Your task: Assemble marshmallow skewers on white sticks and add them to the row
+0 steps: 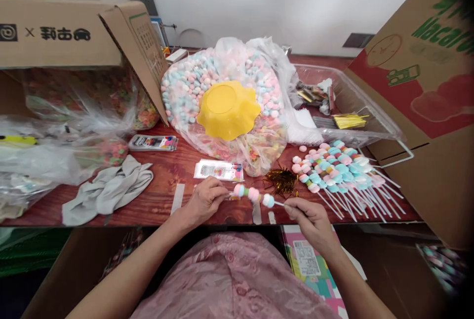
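Observation:
My right hand pinches the white stick of a marshmallow skewer, which lies nearly level above the table's front edge. Pink, blue and white marshmallows are threaded on it, with smaller coloured candies between. At the skewer's far end my left hand is closed, thumb against fingers; what sits in that pinch is too small to make out. Just beyond the left hand lies a stack of clear printed packaging bags. A bunch of gold-brown twist ties rests behind the skewer.
Finished-looking marshmallow skewers are piled at right, before a clear plastic bin. A yellow wavy bowl sits upside down on a big candy bag. Grey gloves, more bags and a cardboard box are left.

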A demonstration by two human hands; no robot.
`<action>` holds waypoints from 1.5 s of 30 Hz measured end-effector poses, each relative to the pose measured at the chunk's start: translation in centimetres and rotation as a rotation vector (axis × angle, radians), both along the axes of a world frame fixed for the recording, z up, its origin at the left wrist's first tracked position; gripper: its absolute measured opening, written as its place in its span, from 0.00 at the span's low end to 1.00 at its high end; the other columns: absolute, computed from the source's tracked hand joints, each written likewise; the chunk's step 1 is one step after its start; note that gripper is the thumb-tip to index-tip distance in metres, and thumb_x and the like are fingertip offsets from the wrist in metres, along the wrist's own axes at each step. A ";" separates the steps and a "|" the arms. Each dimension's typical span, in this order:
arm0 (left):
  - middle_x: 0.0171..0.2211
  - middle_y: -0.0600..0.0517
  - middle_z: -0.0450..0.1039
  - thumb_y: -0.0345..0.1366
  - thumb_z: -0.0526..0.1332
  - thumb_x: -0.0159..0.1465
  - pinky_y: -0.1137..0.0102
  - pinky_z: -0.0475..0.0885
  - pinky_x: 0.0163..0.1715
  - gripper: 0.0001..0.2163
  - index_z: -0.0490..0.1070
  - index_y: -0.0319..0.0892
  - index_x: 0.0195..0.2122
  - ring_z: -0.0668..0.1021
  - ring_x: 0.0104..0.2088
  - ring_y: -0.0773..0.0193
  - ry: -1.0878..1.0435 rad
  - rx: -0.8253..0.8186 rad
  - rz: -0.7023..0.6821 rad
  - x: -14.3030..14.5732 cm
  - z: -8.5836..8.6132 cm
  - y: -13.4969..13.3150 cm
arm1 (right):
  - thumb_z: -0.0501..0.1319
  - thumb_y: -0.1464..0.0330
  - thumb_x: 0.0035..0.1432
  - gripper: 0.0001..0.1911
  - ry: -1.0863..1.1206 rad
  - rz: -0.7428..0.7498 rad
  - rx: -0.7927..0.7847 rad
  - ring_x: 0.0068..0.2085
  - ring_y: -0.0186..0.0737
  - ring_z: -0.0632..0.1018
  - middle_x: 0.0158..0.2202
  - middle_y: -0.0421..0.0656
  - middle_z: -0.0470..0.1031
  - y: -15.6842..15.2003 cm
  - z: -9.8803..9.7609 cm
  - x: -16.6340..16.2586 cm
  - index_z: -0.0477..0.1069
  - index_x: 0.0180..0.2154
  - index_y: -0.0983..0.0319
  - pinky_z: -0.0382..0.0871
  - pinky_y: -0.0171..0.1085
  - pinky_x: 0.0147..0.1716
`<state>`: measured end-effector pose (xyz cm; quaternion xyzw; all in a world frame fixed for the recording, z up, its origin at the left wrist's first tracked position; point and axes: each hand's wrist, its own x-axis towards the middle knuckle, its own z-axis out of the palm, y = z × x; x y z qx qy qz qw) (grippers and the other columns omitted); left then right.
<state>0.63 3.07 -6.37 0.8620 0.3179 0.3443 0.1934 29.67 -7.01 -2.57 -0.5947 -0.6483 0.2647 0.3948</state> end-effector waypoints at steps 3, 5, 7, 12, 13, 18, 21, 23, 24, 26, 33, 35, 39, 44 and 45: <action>0.31 0.48 0.75 0.33 0.60 0.66 0.70 0.72 0.35 0.08 0.79 0.40 0.33 0.76 0.33 0.64 -0.023 -0.053 0.003 0.0 -0.2 -0.1 | 0.62 0.63 0.57 0.10 0.083 -0.100 -0.020 0.23 0.35 0.72 0.22 0.39 0.73 -0.3 -1.2 0.8 0.77 0.30 0.61 0.67 0.32 0.23; 0.31 0.49 0.76 0.33 0.61 0.65 0.70 0.72 0.36 0.07 0.79 0.41 0.33 0.76 0.34 0.65 -0.065 -0.125 0.015 -0.3 -0.1 -0.1 | 0.64 0.63 0.56 0.08 0.152 -0.151 -0.057 0.24 0.35 0.72 0.23 0.39 0.74 -0.6 -1.9 1.4 0.78 0.30 0.60 0.68 0.32 0.24; 0.32 0.49 0.76 0.34 0.63 0.65 0.71 0.73 0.36 0.06 0.79 0.41 0.33 0.77 0.34 0.66 -0.119 -0.193 0.021 -0.6 0.0 -0.1 | 0.65 0.62 0.55 0.08 0.210 -0.177 -0.092 0.24 0.35 0.73 0.23 0.39 0.73 -0.8 -2.4 1.8 0.78 0.30 0.60 0.69 0.32 0.24; 0.32 0.49 0.77 0.36 0.65 0.63 0.70 0.73 0.37 0.05 0.80 0.41 0.33 0.79 0.34 0.65 -0.270 -0.350 0.029 -0.9 0.1 -0.1 | 0.65 0.62 0.55 0.08 0.204 -0.165 -0.067 0.24 0.35 0.74 0.23 0.39 0.75 -1.2 -3.0 1.4 0.78 0.30 0.60 0.70 0.32 0.23; 0.32 0.49 0.78 0.36 0.66 0.62 0.70 0.73 0.37 0.06 0.80 0.41 0.33 0.79 0.35 0.65 -0.290 -0.375 0.035 -0.9 0.0 -0.1 | 0.65 0.63 0.55 0.08 0.175 -0.160 -0.044 0.24 0.36 0.75 0.23 0.40 0.75 -1.3 -3.1 1.2 0.78 0.29 0.60 0.71 0.32 0.24; 0.32 0.49 0.78 0.37 0.66 0.62 0.70 0.74 0.38 0.06 0.80 0.41 0.32 0.79 0.35 0.64 -0.350 -0.443 0.077 -0.7 -0.2 -0.1 | 0.62 0.65 0.58 0.07 -0.013 -0.109 0.102 0.26 0.37 0.77 0.26 0.40 0.77 -1.8 -2.9 0.4 0.77 0.31 0.59 0.73 0.34 0.26; 0.33 0.49 0.78 0.38 0.66 0.62 0.69 0.74 0.38 0.06 0.80 0.42 0.33 0.79 0.35 0.64 -0.332 -0.413 0.079 -0.6 -0.3 -0.3 | 0.61 0.65 0.59 0.06 -0.096 -0.071 0.157 0.28 0.39 0.79 0.28 0.41 0.79 -2.0 -2.9 0.5 0.76 0.32 0.59 0.75 0.35 0.29; 0.33 0.49 0.77 0.38 0.65 0.63 0.69 0.74 0.38 0.06 0.81 0.43 0.34 0.78 0.35 0.65 -0.285 -0.359 0.067 -0.6 -0.5 -0.4 | 0.61 0.66 0.60 0.07 -0.120 -0.025 0.155 0.29 0.40 0.80 0.29 0.42 0.80 -2.1 -3.1 0.7 0.77 0.33 0.58 0.76 0.36 0.30; 0.34 0.49 0.76 0.38 0.65 0.63 0.69 0.74 0.38 0.06 0.81 0.43 0.34 0.78 0.36 0.65 -0.259 -0.327 0.057 -0.6 -0.6 -0.5 | 0.61 0.66 0.60 0.07 -0.127 0.001 0.146 0.29 0.41 0.81 0.29 0.42 0.80 -2.1 -3.2 0.9 0.77 0.33 0.58 0.76 0.36 0.30; 0.35 0.49 0.76 0.37 0.64 0.64 0.69 0.74 0.39 0.06 0.81 0.43 0.34 0.78 0.37 0.64 -0.215 -0.263 0.033 -0.6 -0.8 -0.6 | 0.60 0.66 0.60 0.07 -0.137 0.042 0.120 0.31 0.41 0.82 0.31 0.42 0.81 -2.2 -3.5 1.2 0.77 0.34 0.58 0.76 0.36 0.31; 0.34 0.47 0.75 0.33 0.61 0.65 0.65 0.74 0.42 0.07 0.79 0.42 0.32 0.77 0.40 0.61 -0.129 -0.164 -0.012 -0.4 -1.3 -1.1 | 0.60 0.67 0.61 0.07 -0.116 0.057 0.093 0.29 0.39 0.80 0.29 0.41 0.80 -2.1 -3.8 0.8 0.77 0.33 0.58 0.74 0.34 0.29; 0.33 0.47 0.76 0.33 0.61 0.65 0.64 0.74 0.43 0.07 0.78 0.42 0.33 0.78 0.40 0.61 -0.167 -0.201 0.006 -0.4 -1.4 -1.1 | 0.59 0.66 0.62 0.08 -0.108 0.059 0.057 0.28 0.38 0.79 0.28 0.40 0.80 -2.2 -3.9 0.5 0.76 0.32 0.58 0.73 0.34 0.28; 0.33 0.48 0.76 0.34 0.63 0.64 0.63 0.75 0.45 0.06 0.78 0.41 0.32 0.79 0.41 0.62 -0.314 -0.351 0.063 -0.5 -1.5 -1.2 | 0.60 0.67 0.61 0.07 -0.086 0.035 0.076 0.29 0.39 0.80 0.29 0.41 0.80 -2.4 -4.2 0.3 0.76 0.32 0.58 0.74 0.34 0.29; 0.34 0.49 0.76 0.34 0.64 0.63 0.65 0.75 0.45 0.05 0.78 0.41 0.32 0.79 0.40 0.62 -0.353 -0.400 0.058 -0.6 -1.3 -1.2 | 0.59 0.69 0.61 0.07 -0.136 0.062 0.147 0.29 0.39 0.81 0.30 0.41 0.80 -2.6 -4.2 0.3 0.76 0.34 0.58 0.74 0.34 0.29; 0.33 0.49 0.75 0.34 0.64 0.63 0.64 0.74 0.45 0.05 0.78 0.41 0.32 0.78 0.40 0.62 -0.338 -0.375 0.038 -0.6 -1.2 -1.3 | 0.59 0.70 0.61 0.07 -0.151 0.080 0.161 0.30 0.39 0.81 0.30 0.41 0.81 -2.5 -4.1 0.3 0.77 0.35 0.57 0.75 0.34 0.30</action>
